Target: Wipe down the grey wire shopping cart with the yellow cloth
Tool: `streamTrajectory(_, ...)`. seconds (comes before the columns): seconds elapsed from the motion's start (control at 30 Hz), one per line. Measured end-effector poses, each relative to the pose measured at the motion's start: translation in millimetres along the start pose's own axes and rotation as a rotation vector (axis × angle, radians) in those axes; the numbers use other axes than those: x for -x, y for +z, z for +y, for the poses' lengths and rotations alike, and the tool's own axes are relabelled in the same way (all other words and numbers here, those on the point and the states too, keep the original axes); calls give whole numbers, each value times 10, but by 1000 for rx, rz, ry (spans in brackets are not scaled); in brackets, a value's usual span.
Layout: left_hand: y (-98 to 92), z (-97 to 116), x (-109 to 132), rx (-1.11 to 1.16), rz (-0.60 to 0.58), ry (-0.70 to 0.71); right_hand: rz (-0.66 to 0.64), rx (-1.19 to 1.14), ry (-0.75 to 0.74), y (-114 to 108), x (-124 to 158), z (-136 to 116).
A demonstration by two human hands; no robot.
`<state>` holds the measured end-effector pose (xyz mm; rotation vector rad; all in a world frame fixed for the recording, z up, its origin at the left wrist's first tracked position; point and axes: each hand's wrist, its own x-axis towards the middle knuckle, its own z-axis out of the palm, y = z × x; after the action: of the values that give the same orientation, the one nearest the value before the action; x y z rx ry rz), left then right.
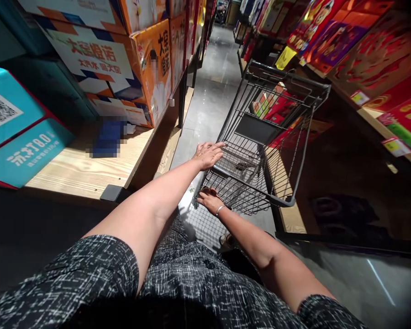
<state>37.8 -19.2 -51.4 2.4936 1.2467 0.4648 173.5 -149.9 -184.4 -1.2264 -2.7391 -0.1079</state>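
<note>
While upright, cart (256, 129) at both grips (209, 155) (210, 201)

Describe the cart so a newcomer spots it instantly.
Find the aisle floor between stacked orange-and-white boxes and red boxes. On it stands the cart, with the left hand and right hand by its near-left corner. Unlike those solid boxes, it's dark, open wire mesh.

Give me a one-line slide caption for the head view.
Left hand and right hand at a wire shopping cart, boxed goods lining the aisle.
</note>
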Motion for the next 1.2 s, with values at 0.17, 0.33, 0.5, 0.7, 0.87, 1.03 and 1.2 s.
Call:
streamTrajectory(0.17, 59, -38, -9, 6, 37, 3, 126, 153, -4, -548, 204, 242)
streamTrajectory(0.33, 91, -30, 14, 27, 45, -20, 388, 256, 106, -728, 618, 438)
streamTrajectory(0.5, 115, 60, 37, 43, 41, -63, -31, 132, 173, -87, 911, 348)
streamTrajectory(0.7, 97, 95, 47, 8, 43, -61, -138, 99, 202, 97, 811, 147)
streamTrajectory(0.87, 48, 40, 64, 18, 43, -58, 182, 75, 91, -576, 508, 175)
streamTrajectory(1.03, 37, 16, 101, 4, 63, -55, 459, 114, 196, -1066, 105, 195)
streamTrajectory(1.2, -30, -34, 158, -31, 45, -56, 442, 160, 165, -1119, 324, 404)
